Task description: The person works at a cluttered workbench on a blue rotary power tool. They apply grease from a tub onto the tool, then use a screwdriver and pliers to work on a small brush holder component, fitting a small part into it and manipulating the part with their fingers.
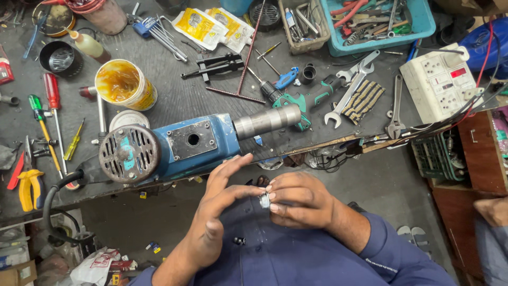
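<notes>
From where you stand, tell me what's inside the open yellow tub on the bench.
The yellow tub holds amber-brown grease smeared over its inner wall and bottom. Its white lid lies beside it. How deep the grease goes cannot be seen; the near wall hides part of it.
</notes>
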